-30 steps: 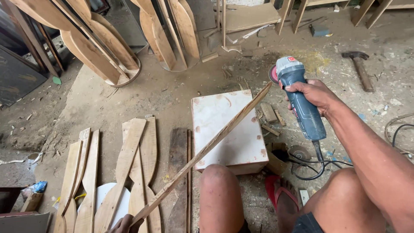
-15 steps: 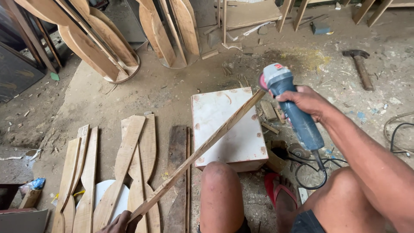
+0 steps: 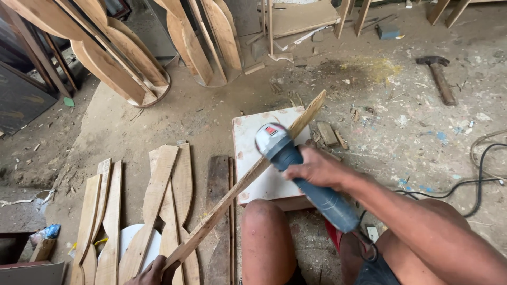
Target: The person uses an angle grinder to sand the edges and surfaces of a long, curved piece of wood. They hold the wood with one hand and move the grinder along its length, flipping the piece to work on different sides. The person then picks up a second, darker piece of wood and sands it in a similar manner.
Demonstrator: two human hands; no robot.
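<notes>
**Grinder applied to a long wooden strip**

Workshop floor [image 3: 369,121], dusty and littered with offcuts. White square box [image 3: 252,138] before the knees. Long wooden strip [image 3: 232,195] slanting across the box; left hand [image 3: 153,273] clasps its lower end. Blue angle grinder [image 3: 301,177], head against the strip; right hand [image 3: 316,169] clenched round its body. Hammer [image 3: 437,74] lies well apart.

Pretty clearly a rough woodworking shop: dusty concrete floor [image 3: 174,121] littered with sawdust and offcuts. Curved cut wooden boards [image 3: 158,211] lie flat, more shaped panels [image 3: 121,58] lean upright, and a wooden-handled hammer [image 3: 437,76] lies nearby.
</notes>
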